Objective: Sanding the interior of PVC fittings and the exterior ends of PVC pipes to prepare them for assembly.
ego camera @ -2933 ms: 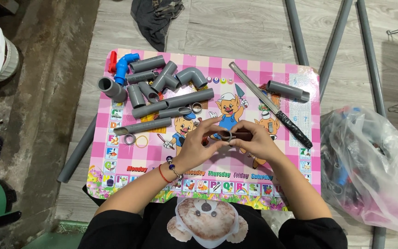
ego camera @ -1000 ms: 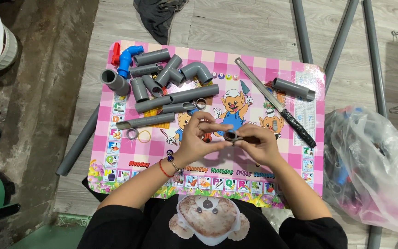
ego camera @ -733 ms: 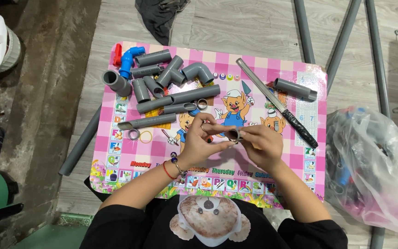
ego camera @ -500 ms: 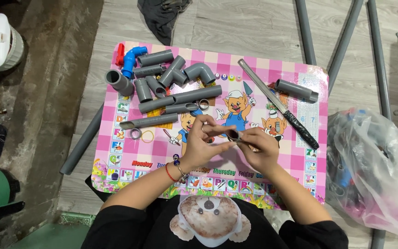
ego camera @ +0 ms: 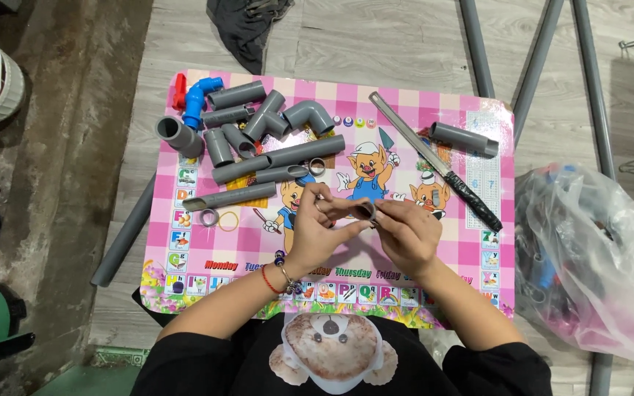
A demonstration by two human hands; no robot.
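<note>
Both hands meet over the middle of a pink cartoon-printed folding table (ego camera: 478, 132). My left hand (ego camera: 315, 229) and my right hand (ego camera: 406, 233) together pinch a short grey pipe fitting (ego camera: 365, 211), its dark open end facing up. The left wrist wears a red string and a beaded bracelet. Fingers hide most of the fitting.
Several grey pipe pieces and elbows (ego camera: 273, 136) lie at the table's far left, beside a blue elbow (ego camera: 194, 99). A handsaw with a black handle (ego camera: 434, 165) and a grey pipe stub (ego camera: 464, 139) lie on the right. A plastic bag (ego camera: 588, 257) sits on the floor.
The hands stay together on the small fitting, turning it slightly; the camera view has drifted a little. Nothing on the table has moved.
</note>
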